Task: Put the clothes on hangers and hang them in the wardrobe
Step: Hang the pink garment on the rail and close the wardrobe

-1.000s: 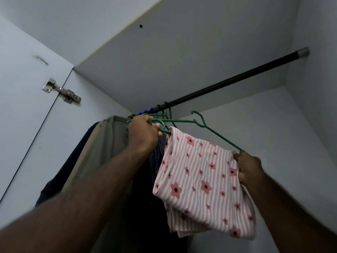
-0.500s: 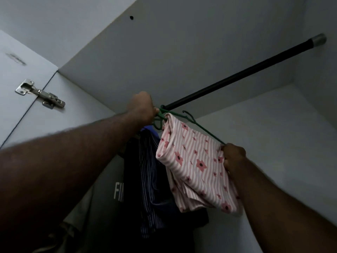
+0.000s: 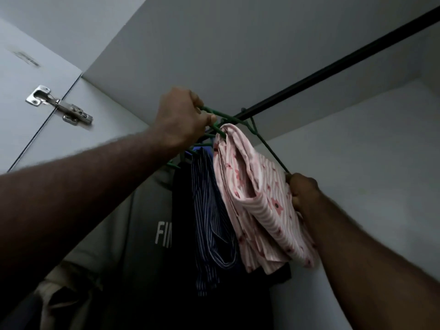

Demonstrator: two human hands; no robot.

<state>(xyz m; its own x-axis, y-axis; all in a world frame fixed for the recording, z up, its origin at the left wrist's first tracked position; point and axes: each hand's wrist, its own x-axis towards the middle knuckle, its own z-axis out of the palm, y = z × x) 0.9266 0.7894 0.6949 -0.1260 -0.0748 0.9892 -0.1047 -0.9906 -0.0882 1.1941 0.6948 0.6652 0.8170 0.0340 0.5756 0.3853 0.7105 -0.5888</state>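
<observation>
Right hand [image 3: 303, 194], fingers curled, grips the lower end of the green hanger [image 3: 269, 148] together with the pink striped floral garment [image 3: 257, 198] draped over it. Left hand [image 3: 183, 119], farther up, clasps the hanger's upper end just beneath the black wardrobe rail [image 3: 333, 67], beside a hanging navy striped shirt [image 3: 209, 210].

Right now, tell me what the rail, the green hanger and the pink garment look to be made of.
Rail: probably metal with a black matte coat; straight, thin and unsagging.
Green hanger: thin rod, uniform green; plastic or coated wire, cannot tell which.
Pink garment: soft woven cloth, likely cotton; it folds loosely, printed with stripes and flowers.
</observation>
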